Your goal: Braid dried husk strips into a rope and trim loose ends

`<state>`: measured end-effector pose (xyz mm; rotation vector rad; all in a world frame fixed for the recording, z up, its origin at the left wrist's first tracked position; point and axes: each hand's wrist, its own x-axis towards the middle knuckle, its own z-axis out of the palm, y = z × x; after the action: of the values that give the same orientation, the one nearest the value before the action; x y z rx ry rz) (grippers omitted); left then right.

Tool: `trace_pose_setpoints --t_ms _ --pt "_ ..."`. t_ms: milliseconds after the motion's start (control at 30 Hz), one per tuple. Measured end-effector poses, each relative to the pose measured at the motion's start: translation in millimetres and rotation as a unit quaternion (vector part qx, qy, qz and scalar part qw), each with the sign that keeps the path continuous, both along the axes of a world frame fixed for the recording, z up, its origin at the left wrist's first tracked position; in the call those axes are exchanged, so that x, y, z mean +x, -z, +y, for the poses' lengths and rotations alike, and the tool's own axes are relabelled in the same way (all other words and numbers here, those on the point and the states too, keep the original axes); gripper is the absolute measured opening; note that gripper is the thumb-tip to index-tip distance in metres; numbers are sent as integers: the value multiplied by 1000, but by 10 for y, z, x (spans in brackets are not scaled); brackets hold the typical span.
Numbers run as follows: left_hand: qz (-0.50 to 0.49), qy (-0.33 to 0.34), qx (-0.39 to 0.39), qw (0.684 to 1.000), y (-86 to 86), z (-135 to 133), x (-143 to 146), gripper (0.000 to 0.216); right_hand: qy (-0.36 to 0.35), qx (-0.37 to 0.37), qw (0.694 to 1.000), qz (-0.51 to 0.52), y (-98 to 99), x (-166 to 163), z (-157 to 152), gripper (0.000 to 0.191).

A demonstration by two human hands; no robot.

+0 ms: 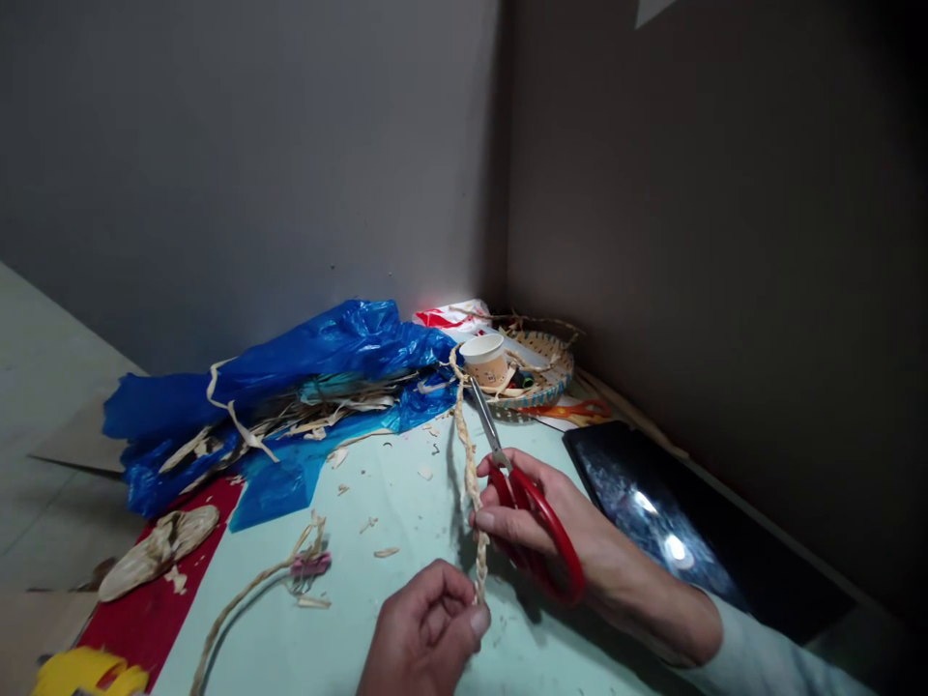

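A plaited straw braid (468,454) stands nearly upright over the pale green table (391,503). My left hand (427,633) pinches the braid's lower end between thumb and fingers. My right hand (572,541) grips red-handled scissors (526,498); their steel blades point up and away alongside the braid, and look closed or nearly closed. The right thumb also presses against the braid. A second braid (246,594) lies curved on the table at the left, with a pink clip (310,564) on it.
A blue plastic sheet (304,377) with straw strips lies at the back left. A paper cup (484,360) and a woven tray (543,372) sit in the corner. A dark tablet (645,503) lies to the right. Straw scraps are scattered about; a red mat (156,599) at left.
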<state>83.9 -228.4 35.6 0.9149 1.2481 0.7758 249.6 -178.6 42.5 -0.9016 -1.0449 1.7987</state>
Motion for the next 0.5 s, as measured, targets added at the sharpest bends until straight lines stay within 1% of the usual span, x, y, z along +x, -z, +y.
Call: trace_pose_setpoints --t_ms 100,167,367,433,500 --pt "-11 11 -14 1000 -30 16 -20 44 -7 2 999 41 5 11 -10 41" --pt "-11 3 -10 1000 -67 27 -23 48 -4 8 998 57 5 12 -14 40" --pt "-15 -85 23 996 -173 14 15 34 3 14 999 45 -13 0 -12 40" --pt "-2 -118 27 993 -180 -10 36 32 13 11 1000 22 -26 -8 -15 45" --pt "22 -130 35 991 -178 -39 51 27 25 14 1000 -1 -44 -18 -19 50"
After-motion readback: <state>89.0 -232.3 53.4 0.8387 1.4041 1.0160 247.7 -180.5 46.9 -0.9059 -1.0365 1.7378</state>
